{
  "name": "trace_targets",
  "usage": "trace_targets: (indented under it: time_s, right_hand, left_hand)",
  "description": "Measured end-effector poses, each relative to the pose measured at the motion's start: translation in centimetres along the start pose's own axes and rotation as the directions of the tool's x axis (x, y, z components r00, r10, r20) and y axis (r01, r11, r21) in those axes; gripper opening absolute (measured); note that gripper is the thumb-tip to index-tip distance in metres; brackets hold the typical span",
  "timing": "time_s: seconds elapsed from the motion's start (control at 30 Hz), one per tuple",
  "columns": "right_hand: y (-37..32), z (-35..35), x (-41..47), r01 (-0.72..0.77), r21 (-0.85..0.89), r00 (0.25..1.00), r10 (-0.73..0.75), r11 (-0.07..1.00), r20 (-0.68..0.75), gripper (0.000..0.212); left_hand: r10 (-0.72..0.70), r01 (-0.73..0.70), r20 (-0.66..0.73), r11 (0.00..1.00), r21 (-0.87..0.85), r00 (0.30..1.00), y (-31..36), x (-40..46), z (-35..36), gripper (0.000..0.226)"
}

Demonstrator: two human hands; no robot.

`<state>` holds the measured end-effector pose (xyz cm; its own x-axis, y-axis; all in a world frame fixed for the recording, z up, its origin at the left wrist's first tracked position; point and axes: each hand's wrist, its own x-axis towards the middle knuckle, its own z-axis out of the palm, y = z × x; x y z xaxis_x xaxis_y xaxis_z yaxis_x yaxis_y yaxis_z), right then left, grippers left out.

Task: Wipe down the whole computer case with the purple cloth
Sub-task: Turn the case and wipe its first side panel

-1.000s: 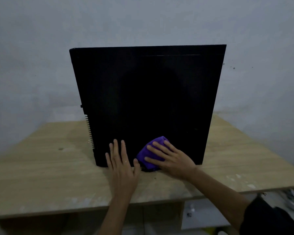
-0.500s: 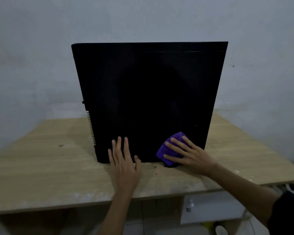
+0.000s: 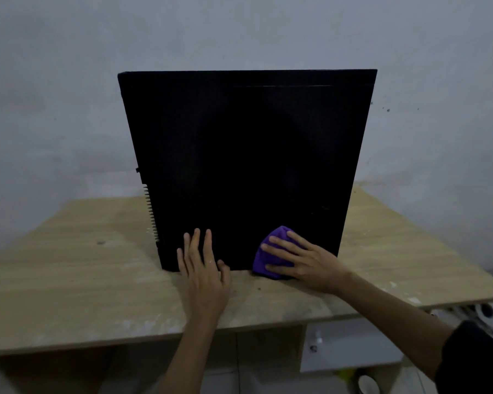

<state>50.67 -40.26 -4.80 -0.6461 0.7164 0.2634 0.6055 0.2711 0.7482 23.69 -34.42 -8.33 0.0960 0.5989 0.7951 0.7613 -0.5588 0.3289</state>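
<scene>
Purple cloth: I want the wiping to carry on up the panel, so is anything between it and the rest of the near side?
Nothing visible. The purple cloth sits under the right hand at the computer case bottom edge; the left hand rests beside it, not above.

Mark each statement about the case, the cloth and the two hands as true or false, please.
1. The computer case stands upright on the wooden table. True.
2. The left hand holds the purple cloth. False: the cloth is under the right hand.
3. The cloth is at the bottom edge of the case's side. True.
4. The left hand is lifted away from the case. False: its straight fingers rest against the lower side.
5. The cloth is green. False: it is purple.
</scene>
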Motion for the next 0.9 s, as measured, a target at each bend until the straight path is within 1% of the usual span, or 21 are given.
trace_targets:
  time_s: [0.07,0.13,0.2,0.27,0.33,0.37,0.43,0.47,0.53,0.57,0.6,0.63,0.67,0.73,0.77,0.83,0.9]
  right_hand:
    - [1.1,0.7,-2.7,-0.019,-0.019,1.000,0.019,1.000,-0.009,0.080]
    - [2.2,1.3,-4.9,-0.051,-0.059,0.999,0.051,0.997,-0.010,0.085]
    - [2.8,1.4,-6.0,-0.074,-0.098,0.997,0.073,0.992,-0.016,0.087]
    - [3.3,1.2,-5.9,-0.096,-0.111,0.995,0.092,0.989,-0.041,0.084]
    - [4.4,0.3,-5.3,-0.192,-0.083,0.979,0.185,0.978,-0.084,0.078]
    - [5.2,-0.4,-4.9,-0.272,-0.056,0.957,0.264,0.961,-0.119,0.075]
    - [7.0,-1.9,-4.0,-0.431,0.006,0.887,0.425,0.902,-0.180,0.067]
    - [7.6,-2.5,-3.6,-0.486,0.032,0.854,0.482,0.874,-0.195,0.064]
    - [7.9,-2.9,-3.0,-0.539,0.079,0.813,0.543,0.838,-0.209,0.062]
    - [7.5,-2.7,-3.0,-0.546,0.101,0.804,0.554,0.832,-0.215,0.063]
    - [6.7,-2.1,-3.2,-0.535,0.112,0.809,0.546,0.838,-0.217,0.066]
    - [5.5,-1.2,-3.8,-0.502,0.104,0.833,0.512,0.859,-0.207,0.070]
    - [4.2,0.0,-4.6,-0.451,0.075,0.870,0.456,0.890,-0.186,0.074]
    - [2.2,2.2,-6.7,-0.304,-0.016,0.949,0.301,0.953,-0.093,0.083]
    - [2.1,2.6,-7.5,-0.240,-0.050,0.970,0.238,0.969,-0.050,0.088]
    - [3.3,2.4,-8.2,-0.142,-0.082,0.990,0.142,0.986,-0.004,0.095]
    - [4.9,1.6,-8.2,-0.070,-0.100,0.998,0.070,0.993,-0.002,0.097]
  left_hand:
    - [0.022,-0.022,0.017,1.000,0.012,1.000,0.1,-0.1,0.2,0.061]
    - [0.071,-0.072,0.033,0.997,0.022,0.997,0.3,-0.1,0.5,0.061]
    - [0.132,-0.133,0.048,0.990,0.033,0.990,0.6,-0.1,0.8,0.061]
    - [0.181,-0.185,0.071,0.982,0.045,0.981,0.7,-0.1,1.0,0.061]
    - [0.220,-0.225,0.097,0.973,0.044,0.971,0.9,-0.2,1.0,0.060]
    - [0.236,-0.242,0.109,0.970,0.039,0.966,1.0,-0.2,1.0,0.060]
    - [0.279,-0.284,0.121,0.959,0.022,0.953,1.2,-0.1,1.1,0.061]
    - [0.298,-0.302,0.123,0.953,0.017,0.946,1.5,-0.1,1.2,0.061]
    - [0.308,-0.312,0.132,0.950,0.007,0.942,2.2,-0.1,1.3,0.062]
    - [0.302,-0.305,0.140,0.952,0.001,0.943,2.9,0.0,1.4,0.063]
    - [0.293,-0.296,0.146,0.955,-0.003,0.945,3.6,-0.1,1.4,0.064]
    - [0.283,-0.285,0.148,0.958,-0.008,0.948,4.3,-0.2,1.5,0.064]
    - [0.276,-0.277,0.149,0.961,-0.015,0.950,5.0,-0.3,1.6,0.065]
    - [0.250,-0.250,0.167,0.968,-0.023,0.954,6.1,-0.6,1.7,0.067]
    - [0.242,-0.243,0.174,0.970,-0.020,0.954,6.5,-0.7,1.8,0.068]
    - [0.232,-0.234,0.189,0.972,-0.011,0.954,7.1,-1.0,2.3,0.070]
    - [0.230,-0.234,0.205,0.972,-0.005,0.951,7.2,-1.5,2.7,0.073]
